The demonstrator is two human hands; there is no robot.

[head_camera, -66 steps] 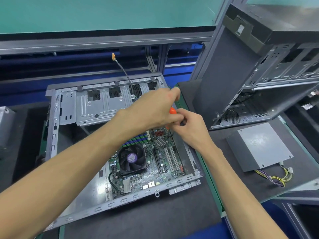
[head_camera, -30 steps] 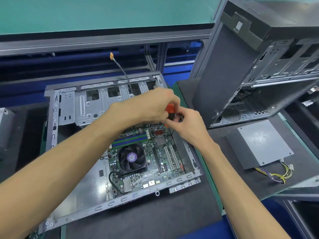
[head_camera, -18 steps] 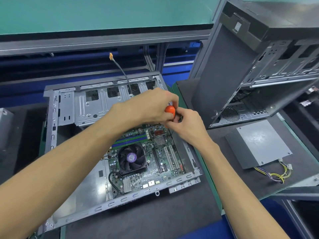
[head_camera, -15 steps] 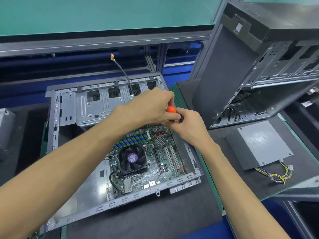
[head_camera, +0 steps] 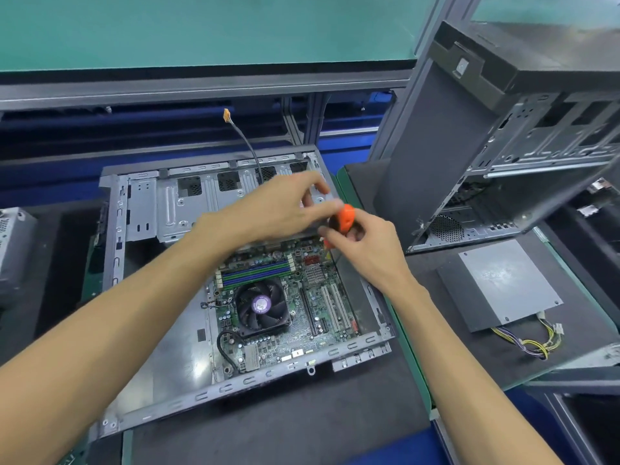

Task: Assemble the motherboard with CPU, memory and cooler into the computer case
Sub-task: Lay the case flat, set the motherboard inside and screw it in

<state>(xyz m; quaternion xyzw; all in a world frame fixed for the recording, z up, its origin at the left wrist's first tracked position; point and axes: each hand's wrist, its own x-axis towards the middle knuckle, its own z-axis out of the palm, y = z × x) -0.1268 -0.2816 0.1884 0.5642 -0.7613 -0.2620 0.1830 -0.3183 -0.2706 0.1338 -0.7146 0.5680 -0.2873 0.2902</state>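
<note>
Your right hand (head_camera: 365,243) grips the orange screwdriver (head_camera: 344,219) over the board's (head_camera: 292,297) 1 o'clock corner, while your left hand (head_camera: 285,206) hovers just beside the handle with loose, nearly straight fingers holding nothing I can make out. The board, with cooler (head_camera: 261,307) and memory (head_camera: 255,271) fitted, already lies in the case (head_camera: 141,209) flat on the worktop (head_camera: 275,427). The tip is hidden behind your hands, so if it slips off the screw it could gouge the board, and a dropped screw could roll under it.
</note>
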